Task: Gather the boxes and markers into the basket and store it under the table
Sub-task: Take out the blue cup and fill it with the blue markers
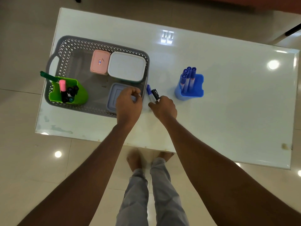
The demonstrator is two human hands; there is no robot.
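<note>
A grey lattice basket (68,44) stands on the left of the white table (228,103). Inside it are a pink box (99,64), a white box (126,66), a grey-blue box (114,95) and a green holder (76,93) with several markers. My left hand (129,103) is curled over the grey-blue box at the basket's near right corner. Just right of the basket, my right hand (164,109) grips two markers, one blue-capped (149,90) and one black (155,94). A blue holder (193,88) with several blue markers stands further right.
A dark green marker (48,76) sticks out of the green holder over the basket's left rim. The table's near edge lies just in front of my legs and bare feet. Glossy tiled floor surrounds the table.
</note>
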